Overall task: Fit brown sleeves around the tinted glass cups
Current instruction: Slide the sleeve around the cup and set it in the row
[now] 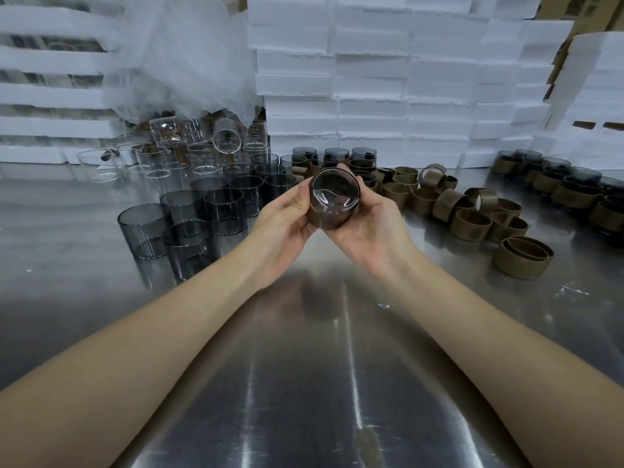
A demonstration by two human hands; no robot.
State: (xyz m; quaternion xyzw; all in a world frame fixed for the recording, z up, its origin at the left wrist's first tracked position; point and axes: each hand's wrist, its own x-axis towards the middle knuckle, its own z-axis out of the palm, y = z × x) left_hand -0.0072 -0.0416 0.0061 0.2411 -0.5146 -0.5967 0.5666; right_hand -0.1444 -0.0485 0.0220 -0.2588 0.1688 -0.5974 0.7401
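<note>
Both my hands hold one tinted glass cup (335, 192) above the steel table, its round base turned toward me. A brown sleeve (315, 218) wraps the cup's lower side. My left hand (285, 221) grips the cup from the left, and my right hand (368, 219) cradles it from the right and below. Several bare tinted cups (189, 224) stand to the left. Loose brown sleeves (469, 217) lie scattered to the right. Sleeved cups (557, 187) are grouped at the far right, with more sleeved cups (337, 158) behind my hands.
Clear glass beakers (199, 146) crowd the back left under crumpled white wrap (189, 62). White foam blocks (388, 79) are stacked along the back, and foam trays (50, 96) on the left. The steel table (320, 366) stretches toward me.
</note>
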